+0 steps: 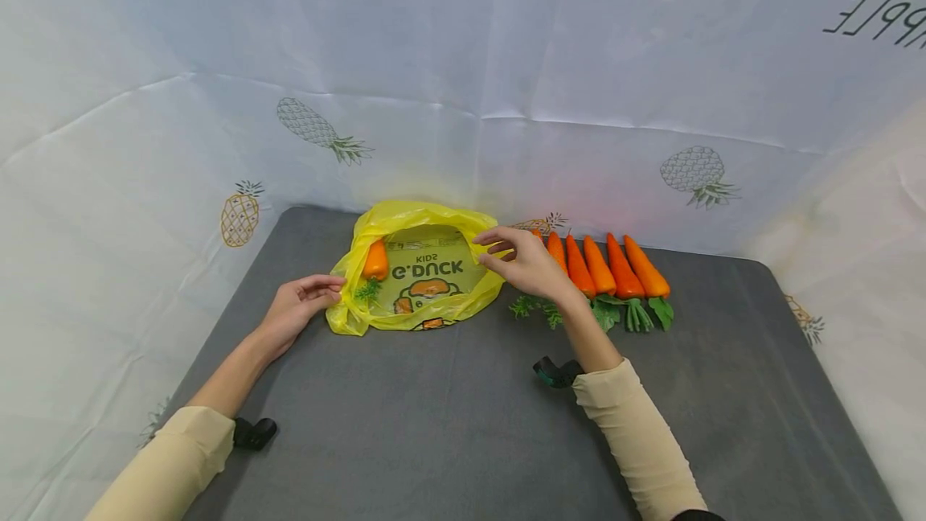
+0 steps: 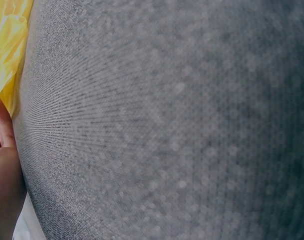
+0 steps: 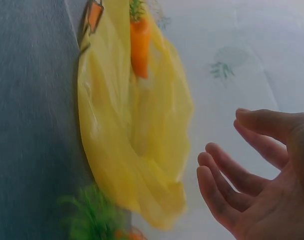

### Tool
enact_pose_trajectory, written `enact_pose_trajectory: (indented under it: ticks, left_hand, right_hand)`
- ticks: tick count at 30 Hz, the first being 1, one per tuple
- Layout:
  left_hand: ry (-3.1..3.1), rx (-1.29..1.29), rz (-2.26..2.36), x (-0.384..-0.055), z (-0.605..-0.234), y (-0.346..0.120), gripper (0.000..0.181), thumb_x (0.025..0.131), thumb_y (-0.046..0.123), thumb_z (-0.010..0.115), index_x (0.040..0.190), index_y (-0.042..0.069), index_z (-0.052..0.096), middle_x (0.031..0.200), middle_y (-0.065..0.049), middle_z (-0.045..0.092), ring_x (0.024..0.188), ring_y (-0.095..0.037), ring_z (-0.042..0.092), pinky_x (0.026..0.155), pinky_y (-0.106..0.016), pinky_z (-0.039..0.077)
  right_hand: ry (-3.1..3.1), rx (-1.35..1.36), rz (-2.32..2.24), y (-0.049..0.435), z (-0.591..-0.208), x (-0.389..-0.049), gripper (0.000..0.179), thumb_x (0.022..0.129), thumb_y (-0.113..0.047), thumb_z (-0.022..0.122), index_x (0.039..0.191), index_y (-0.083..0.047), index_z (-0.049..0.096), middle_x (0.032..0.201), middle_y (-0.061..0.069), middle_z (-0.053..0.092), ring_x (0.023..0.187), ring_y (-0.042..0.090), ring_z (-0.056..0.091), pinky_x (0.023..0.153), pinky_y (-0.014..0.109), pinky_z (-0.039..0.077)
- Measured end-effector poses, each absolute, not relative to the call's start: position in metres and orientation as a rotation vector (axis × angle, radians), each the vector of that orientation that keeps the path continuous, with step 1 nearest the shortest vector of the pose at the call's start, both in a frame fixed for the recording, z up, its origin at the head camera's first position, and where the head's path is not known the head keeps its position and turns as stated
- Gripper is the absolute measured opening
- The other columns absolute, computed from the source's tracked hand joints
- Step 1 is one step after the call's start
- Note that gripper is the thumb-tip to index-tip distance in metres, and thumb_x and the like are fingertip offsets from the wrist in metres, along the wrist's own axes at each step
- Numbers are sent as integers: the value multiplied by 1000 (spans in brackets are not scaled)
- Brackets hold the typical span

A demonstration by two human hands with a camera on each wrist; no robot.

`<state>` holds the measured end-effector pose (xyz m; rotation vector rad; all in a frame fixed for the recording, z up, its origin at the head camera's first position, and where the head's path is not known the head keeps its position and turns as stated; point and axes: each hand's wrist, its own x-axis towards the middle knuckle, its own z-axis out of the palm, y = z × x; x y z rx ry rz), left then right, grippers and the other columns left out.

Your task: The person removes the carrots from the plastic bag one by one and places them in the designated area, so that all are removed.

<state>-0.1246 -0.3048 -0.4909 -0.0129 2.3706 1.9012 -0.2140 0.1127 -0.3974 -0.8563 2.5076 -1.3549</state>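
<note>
A yellow plastic bag (image 1: 477, 301) lies on the grey table with its mouth spread wide. Inside, at its left, is one orange carrot (image 1: 375, 260) with a green top; the right wrist view also shows this carrot (image 3: 140, 47). My left hand (image 1: 297, 312) pinches the bag's left rim, and the left wrist view catches its fingers (image 2: 6, 127) against the yellow plastic. Over the bag's right rim hovers my right hand (image 1: 524, 262), fingers loosely bent and apart. In the right wrist view nothing is between that hand's fingers (image 3: 241, 170).
Several orange carrots (image 1: 599, 268) with green tops lie in a row right of the bag, partly behind my right forearm. A white cloth (image 1: 579, 63) with pineapple prints hangs behind the grey table (image 1: 405, 424).
</note>
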Motion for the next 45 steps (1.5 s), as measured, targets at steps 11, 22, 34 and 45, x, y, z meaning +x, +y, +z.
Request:
enact_pose_trajectory:
  ticks: [11,22,34,45]
  left_hand:
    - [2375,-19,1892,-124,-490,-305,44,109,17,68,143,-10,62,110,20,74,102,5,69,93,-11,58]
    - [2377,-1,1906,-124,-489,-305,40,109,14,67,141,-9,63,110,20,74,102,6,70,91,-11,58]
    - [2384,-31,1873,-123,-489,-303,45,109,18,68,144,-9,62,110,21,73,103,6,69,92,-11,57]
    - [2375,-41,1889,-124,-488,-303,44,109,17,67,143,-10,61,110,20,73,103,6,69,92,-10,58]
  right_hand:
    - [2403,-990,-1382,71,-417,-228,32,107,-10,69,137,-4,69,139,26,69,126,38,71,110,53,59]
    - [2348,-971,-1364,29,-437,-236,36,108,-17,69,141,-4,67,143,24,69,127,38,71,106,47,62]
    - [2292,-898,-1402,-23,-452,-230,44,108,-24,70,147,-5,63,144,24,68,128,39,72,105,47,63]
    - [2344,-816,-1378,-57,-461,-223,50,104,-30,76,147,-7,63,144,18,69,127,34,71,102,41,63]
